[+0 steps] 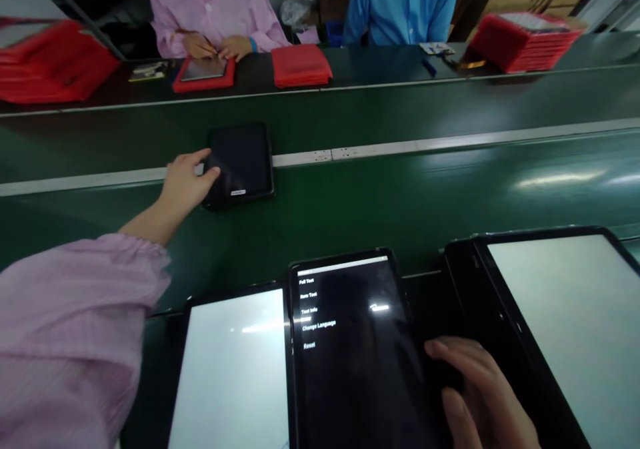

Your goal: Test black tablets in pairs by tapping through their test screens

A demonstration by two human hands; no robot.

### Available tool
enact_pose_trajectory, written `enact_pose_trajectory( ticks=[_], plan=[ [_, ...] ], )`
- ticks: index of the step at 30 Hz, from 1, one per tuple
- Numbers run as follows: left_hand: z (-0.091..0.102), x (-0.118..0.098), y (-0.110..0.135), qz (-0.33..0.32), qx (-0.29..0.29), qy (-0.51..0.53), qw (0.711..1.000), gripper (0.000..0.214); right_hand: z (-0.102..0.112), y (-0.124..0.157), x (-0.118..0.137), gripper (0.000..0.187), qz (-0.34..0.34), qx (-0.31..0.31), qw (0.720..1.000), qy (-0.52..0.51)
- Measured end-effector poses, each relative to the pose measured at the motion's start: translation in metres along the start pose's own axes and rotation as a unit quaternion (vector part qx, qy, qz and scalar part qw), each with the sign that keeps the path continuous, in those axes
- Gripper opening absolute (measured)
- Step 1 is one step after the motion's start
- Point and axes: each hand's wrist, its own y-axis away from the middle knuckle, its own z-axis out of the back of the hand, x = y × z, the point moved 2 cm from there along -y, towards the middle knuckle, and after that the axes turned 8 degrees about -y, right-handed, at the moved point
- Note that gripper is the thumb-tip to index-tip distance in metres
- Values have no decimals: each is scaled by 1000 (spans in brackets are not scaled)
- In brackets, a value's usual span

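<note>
Stretched out to the far left, my left hand (187, 182) grips the left edge of a dark tablet (241, 162), which lies across the metal strip on the green surface. Its thumb and index finger show at the edge; the other fingers are hidden. Close to me lies a tablet with a black test menu (350, 342), with lines such as "Full Test" and "Reset". By its right edge hovers my right hand (485, 389), fingers loosely bent and apart, nothing seen in them. White screens glow on the left tablet (233, 369) and on the right tablet (565, 316), which is raised on dark devices.
Across the green belt (375, 202), a person in pink (215, 9) handles a tablet on a red sleeve (204, 74). Another person wears blue (410, 9). Red stacks stand at left (55, 62) and right (525, 42), with a red pile (301, 66) between.
</note>
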Motion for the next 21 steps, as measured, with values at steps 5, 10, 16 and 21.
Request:
enact_pose_trajectory(
  ticks=[5,10,16,21],
  plan=[
    [16,12,65,13,9,47,999,50,-7,-10,2,23,82,14,989,119],
    [27,52,152,67,-1,129,989,31,-30,-20,0,30,116,49,976,178],
    [15,105,242,228,-23,319,920,31,-46,-36,1,36,125,95,967,202],
    [-1,135,298,258,44,382,886,47,-41,-35,7,38,144,61,967,199]
  ],
)
